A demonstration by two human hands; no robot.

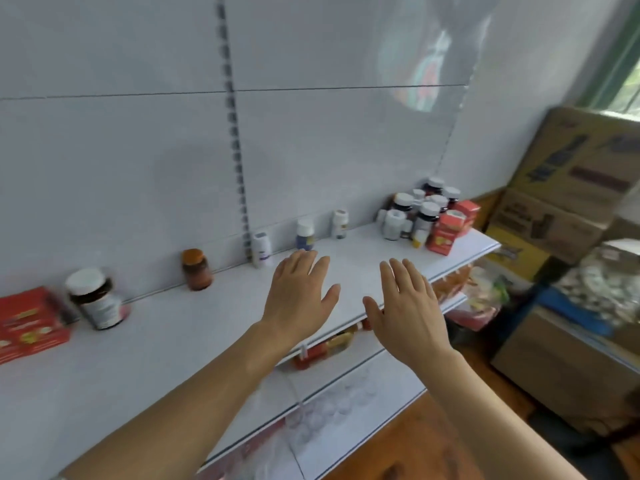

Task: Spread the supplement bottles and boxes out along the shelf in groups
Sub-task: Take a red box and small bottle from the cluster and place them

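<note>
Evidently both hands, left hand [299,292] and right hand [408,306], hover with fingers straight, holding nothing, above the shelf [166,341], since the cluster of bottles [415,211] is unsorted

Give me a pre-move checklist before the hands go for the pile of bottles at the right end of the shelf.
1. Left hand free: ok, fingers straight, holding nothing.
2. Right hand free: ok, open, empty.
3. Clear path to the cluster of bottles: ok, bare shelf between hands and pile.
4. Cluster still needs spreading: not ok, bottles packed tight with red boxes beside them.
5. Spaced bottles along the back upright: ok, amber bottle and three small white ones stand apart.
6. Labels readable for grouping: cannot tell, blurred.
</note>
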